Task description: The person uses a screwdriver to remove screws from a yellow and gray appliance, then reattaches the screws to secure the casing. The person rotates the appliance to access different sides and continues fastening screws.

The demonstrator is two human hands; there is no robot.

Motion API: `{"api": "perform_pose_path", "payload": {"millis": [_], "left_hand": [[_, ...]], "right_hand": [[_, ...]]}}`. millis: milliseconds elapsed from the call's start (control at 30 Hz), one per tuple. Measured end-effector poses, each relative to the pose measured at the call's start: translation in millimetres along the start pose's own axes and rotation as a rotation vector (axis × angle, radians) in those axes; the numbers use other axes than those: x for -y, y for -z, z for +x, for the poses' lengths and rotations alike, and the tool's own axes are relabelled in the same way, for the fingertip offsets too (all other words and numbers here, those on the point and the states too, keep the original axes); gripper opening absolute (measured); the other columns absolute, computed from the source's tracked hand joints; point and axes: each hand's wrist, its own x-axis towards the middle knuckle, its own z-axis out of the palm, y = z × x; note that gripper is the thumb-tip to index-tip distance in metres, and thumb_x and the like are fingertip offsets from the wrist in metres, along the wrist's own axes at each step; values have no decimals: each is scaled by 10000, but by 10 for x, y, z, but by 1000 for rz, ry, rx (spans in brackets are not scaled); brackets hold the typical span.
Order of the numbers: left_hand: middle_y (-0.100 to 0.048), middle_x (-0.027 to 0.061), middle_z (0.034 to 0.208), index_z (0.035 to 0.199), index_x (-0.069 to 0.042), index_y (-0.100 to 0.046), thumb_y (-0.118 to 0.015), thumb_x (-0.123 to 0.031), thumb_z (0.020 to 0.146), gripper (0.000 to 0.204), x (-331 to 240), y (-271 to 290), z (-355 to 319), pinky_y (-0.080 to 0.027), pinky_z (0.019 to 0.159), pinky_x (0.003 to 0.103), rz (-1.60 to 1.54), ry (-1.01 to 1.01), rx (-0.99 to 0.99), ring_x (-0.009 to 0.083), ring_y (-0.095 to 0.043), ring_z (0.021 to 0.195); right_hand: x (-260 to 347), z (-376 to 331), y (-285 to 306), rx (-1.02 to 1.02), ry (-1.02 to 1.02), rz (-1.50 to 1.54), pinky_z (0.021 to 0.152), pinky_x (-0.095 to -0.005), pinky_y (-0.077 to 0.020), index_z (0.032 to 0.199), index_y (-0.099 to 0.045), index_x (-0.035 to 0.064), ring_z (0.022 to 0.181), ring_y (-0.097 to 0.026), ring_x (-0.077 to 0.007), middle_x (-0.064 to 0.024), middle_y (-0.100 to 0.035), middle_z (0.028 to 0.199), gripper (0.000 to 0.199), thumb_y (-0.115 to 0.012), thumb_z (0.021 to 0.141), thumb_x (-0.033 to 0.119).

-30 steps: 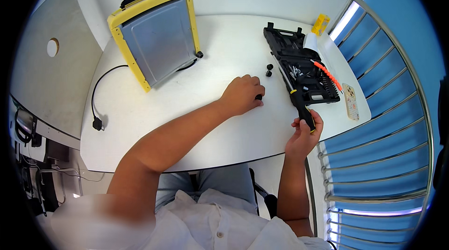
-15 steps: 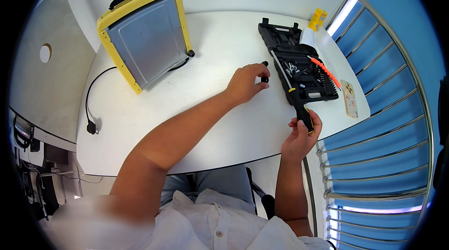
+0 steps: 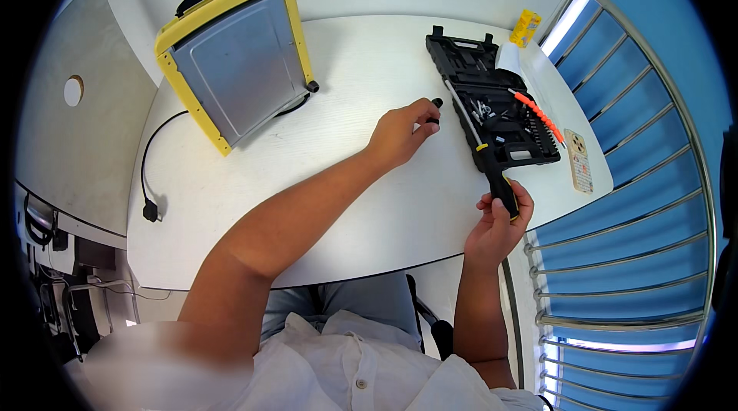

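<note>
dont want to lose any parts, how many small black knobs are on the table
3 visible: one knob at the lower right corner of the yellow-framed device, a second knob just beyond the left hand, a third knob near its thumb. The hand may hide more.

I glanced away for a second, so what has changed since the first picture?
The left hand has moved away from the body, taking a small black piece toward another black piece beside the open tool case; whether it has let go is unclear. The right hand still holds the screwdriver; the case and yellow-framed appliance stayed put.
</note>
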Motion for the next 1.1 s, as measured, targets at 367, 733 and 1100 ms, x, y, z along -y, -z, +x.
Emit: {"api": "perform_pose_path", "payload": {"millis": [367,733,1100], "left_hand": [[-648,61,779,887,-92,-561,-741,-174,756,237,-105,-147,67,-459,717,355,494,-147,36,233,-613,791],[-552,21,868,829,-122,-651,-760,-173,683,189,-59,-314,128,-457,713,331,634,-342,-96,207,-532,852],[-555,41,888,1012,-125,-636,-758,-216,703,345,-136,1,20,-447,734,358,548,-311,-174,237,-538,872]], "right_hand": [[5,2,-9,-11,1,6,692,-279,-476,1153,-458,33,816,-558,-153,-135,-494,1161,372,-511,790,-33],[21,1,-12,-17,-4,11,693,-278,-480,1140,-462,33,799,-551,-151,-132,-496,1150,370,-528,779,-17],[19,10,-32,-39,2,-28,678,-284,-456,1171,-453,28,770,-553,-143,-108,-550,1049,369,-496,804,7]]}}
